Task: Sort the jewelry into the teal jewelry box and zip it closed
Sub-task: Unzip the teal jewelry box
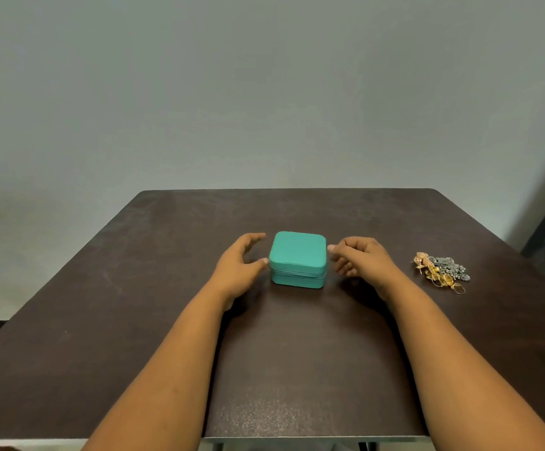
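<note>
**Teal jewelry box shut, hands closing in on both sides**

Teal jewelry box (297, 259) sitting closed near the middle of the dark brown table (297, 369), lid down, zipper seam running level round the front. Judged to be the opening step: nothing sorted yet, box still to be unzipped.

Largest first. Table broad around the box; far edge well behind the box, near edge well in front, with bare surface between. Left of the box, open tabletop out to the side edge. Right of the box, room as far as the pile, then the table's right edge close beyond it.

Left hand (238, 268) just left of the box, fingers relaxed and spread, thumb tip at or touching the box's left wall, gripping nothing. Right hand (359, 258) just right of the box, fingers loosely curled, holding nothing, fingertip near the lid's right edge; contact not certain.

Jewelry pile (440, 271) well to the right of the box, gold and silver pieces tangled together.

Next move likely calls for steadying the box with one hand and finding the zipper pull, not visible from here.
</note>
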